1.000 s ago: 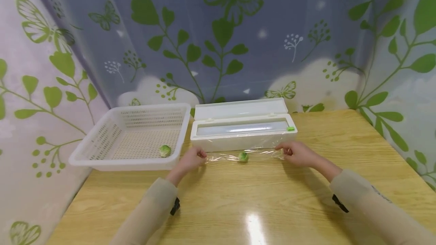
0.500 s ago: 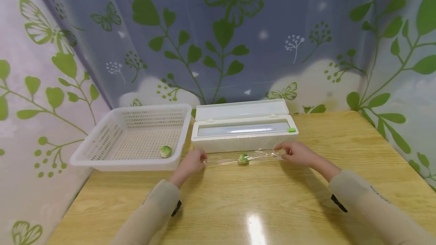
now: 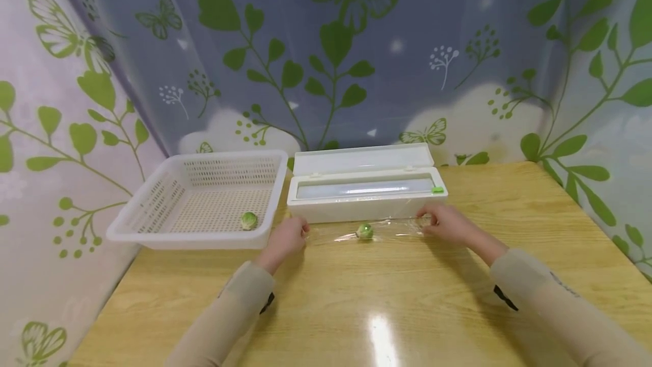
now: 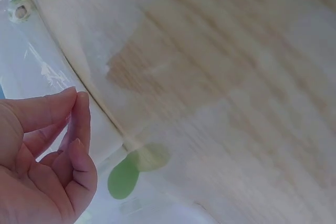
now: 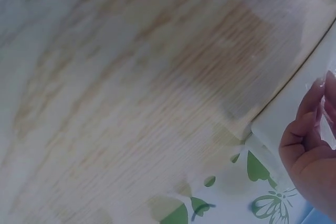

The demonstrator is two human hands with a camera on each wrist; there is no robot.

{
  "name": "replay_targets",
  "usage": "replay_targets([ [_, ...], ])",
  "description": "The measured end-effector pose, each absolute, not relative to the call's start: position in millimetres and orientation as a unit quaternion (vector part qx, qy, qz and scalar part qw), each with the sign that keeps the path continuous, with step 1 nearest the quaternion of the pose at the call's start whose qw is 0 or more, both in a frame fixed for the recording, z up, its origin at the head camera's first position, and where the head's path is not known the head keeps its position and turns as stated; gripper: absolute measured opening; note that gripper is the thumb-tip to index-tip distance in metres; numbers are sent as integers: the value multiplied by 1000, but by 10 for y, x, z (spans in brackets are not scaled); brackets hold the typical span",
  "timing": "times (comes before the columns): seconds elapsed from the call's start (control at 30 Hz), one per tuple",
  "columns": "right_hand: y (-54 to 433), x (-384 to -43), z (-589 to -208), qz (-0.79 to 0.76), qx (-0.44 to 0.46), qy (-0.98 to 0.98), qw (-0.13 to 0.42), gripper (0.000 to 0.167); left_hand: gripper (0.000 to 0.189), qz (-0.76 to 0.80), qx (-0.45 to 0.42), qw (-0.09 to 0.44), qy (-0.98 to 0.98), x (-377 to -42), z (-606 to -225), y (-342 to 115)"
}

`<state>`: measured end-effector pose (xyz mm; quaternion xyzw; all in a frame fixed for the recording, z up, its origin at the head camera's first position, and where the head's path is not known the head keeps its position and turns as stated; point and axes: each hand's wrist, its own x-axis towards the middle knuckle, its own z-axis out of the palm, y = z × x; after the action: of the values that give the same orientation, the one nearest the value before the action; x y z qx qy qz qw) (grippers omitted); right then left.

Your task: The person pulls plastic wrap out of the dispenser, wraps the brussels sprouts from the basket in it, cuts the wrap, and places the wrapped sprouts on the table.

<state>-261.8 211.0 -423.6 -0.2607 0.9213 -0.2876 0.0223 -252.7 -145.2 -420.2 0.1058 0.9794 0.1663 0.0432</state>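
Observation:
A clear sheet of plastic wrap (image 3: pixel 392 226) stretches across the front of a white wrap dispenser box (image 3: pixel 367 209). My left hand (image 3: pixel 288 239) pinches its left end between thumb and forefinger, and the left wrist view shows that hand (image 4: pixel 50 156) with thumb and fingertip pressed together. At the other end my right hand (image 3: pixel 446 224) pinches the film; in the right wrist view the hand (image 5: pixel 311 140) sits at the edge of the picture. Midway between both hands a small Brussels sprout (image 3: pixel 364 231) lies at the film, which overlaps it in the head view.
The dispenser's lid (image 3: pixel 363 158) stands raised behind the roll of film (image 3: pixel 364 188), and a green slider (image 3: pixel 437 190) sits at its right end. To the left is a white perforated basket (image 3: pixel 188 238) holding another Brussels sprout (image 3: pixel 248 221). Wooden tabletop (image 3: pixel 326 310) extends in front.
Both hands keep their pinch on the film and shift only slightly. The film between them has lowered and flattened a little around the sprout, which has turned slightly.

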Motion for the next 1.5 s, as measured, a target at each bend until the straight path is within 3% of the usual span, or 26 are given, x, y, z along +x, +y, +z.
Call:
replay_targets([
  [0.23, 2152, -2623, -4238, -303, -269, 913, 36, 23, 14, 184, 94, 56, 977, -2566, -4208, -1430],
  [0.8, 2163, -2669, -4233, -313, -257, 913, 49, 27, 10, 170, 74, 4, 983, -2562, -4169, -1382],
  [1.27, 2188, -2659, -4235, -309, -252, 916, 43, 22, 12, 180, 75, 35, 980, -2587, -4165, -1407],
  [1.5, 2207, -2636, -4243, -279, -260, 924, 14, 12, 12, 166, 73, 44, 982, -2589, -4201, -1405],
])
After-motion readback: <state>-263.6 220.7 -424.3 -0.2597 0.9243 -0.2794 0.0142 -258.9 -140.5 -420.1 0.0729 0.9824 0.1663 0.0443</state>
